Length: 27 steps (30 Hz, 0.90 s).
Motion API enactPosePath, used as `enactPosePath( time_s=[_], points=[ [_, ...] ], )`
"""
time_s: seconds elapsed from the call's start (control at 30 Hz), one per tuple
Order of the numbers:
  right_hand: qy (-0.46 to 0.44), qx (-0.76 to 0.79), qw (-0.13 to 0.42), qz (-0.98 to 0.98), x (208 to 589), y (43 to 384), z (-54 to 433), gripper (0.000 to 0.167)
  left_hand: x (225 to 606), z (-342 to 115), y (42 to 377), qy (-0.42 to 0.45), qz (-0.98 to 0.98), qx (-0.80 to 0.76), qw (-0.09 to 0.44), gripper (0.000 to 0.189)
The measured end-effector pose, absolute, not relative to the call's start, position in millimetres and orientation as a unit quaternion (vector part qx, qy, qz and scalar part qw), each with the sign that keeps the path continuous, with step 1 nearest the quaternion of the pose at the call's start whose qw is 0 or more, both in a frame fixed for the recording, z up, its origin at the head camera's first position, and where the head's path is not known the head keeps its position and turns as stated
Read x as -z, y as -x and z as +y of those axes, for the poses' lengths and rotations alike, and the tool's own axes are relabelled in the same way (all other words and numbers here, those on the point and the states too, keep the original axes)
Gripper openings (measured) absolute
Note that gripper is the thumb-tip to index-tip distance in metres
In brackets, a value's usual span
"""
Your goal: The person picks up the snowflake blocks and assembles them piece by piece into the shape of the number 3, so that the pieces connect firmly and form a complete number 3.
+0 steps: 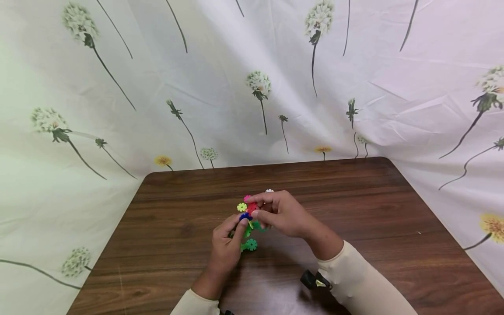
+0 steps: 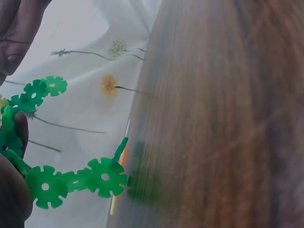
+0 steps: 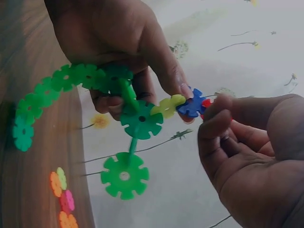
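Observation:
My left hand (image 1: 226,245) pinches a blue notched flower disc (image 3: 192,103) between thumb and fingers. A yellow disc (image 3: 168,105) joins the blue one to a chain of green discs (image 3: 66,78), which hangs from the left hand and curves away beneath it. In the left wrist view, more linked green discs (image 2: 45,187) stick out past the fingers. My right hand (image 1: 289,214) pinches a red disc (image 1: 252,208), mostly hidden by its fingertips in the right wrist view. The red disc meets the blue disc's edge; how deep their slots engage is hidden.
Loose discs lie on the brown wooden table (image 1: 177,236) beyond the hands: a yellow-green one (image 1: 242,207), a pink one (image 1: 247,198) and a white one (image 1: 269,190). Orange discs (image 3: 58,183) also show in the right wrist view. A flower-printed cloth (image 1: 220,109) hangs behind the table.

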State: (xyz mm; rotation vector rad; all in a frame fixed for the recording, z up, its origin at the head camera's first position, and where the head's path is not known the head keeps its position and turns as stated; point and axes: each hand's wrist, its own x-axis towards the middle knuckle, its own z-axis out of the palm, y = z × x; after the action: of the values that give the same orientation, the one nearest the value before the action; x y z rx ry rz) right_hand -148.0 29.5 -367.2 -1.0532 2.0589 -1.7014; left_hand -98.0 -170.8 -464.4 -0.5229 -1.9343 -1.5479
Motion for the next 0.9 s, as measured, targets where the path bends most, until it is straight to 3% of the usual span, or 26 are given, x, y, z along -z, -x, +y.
enactPosePath(
  time_s=[0.5, 0.9],
  points=[
    [0.353, 0.617, 0.135, 0.690, 375.0, 147.1, 22.7, 0.034, 465.4, -173.1, 98.5, 0.179, -0.725, 0.599, 0.289, 0.022],
    [0.313, 0.627, 0.126, 0.701, 374.8, 152.4, 24.8, 0.049, 466.8, -173.2, 98.1, 0.118, -0.727, 0.608, 0.295, 0.015]
  ],
)
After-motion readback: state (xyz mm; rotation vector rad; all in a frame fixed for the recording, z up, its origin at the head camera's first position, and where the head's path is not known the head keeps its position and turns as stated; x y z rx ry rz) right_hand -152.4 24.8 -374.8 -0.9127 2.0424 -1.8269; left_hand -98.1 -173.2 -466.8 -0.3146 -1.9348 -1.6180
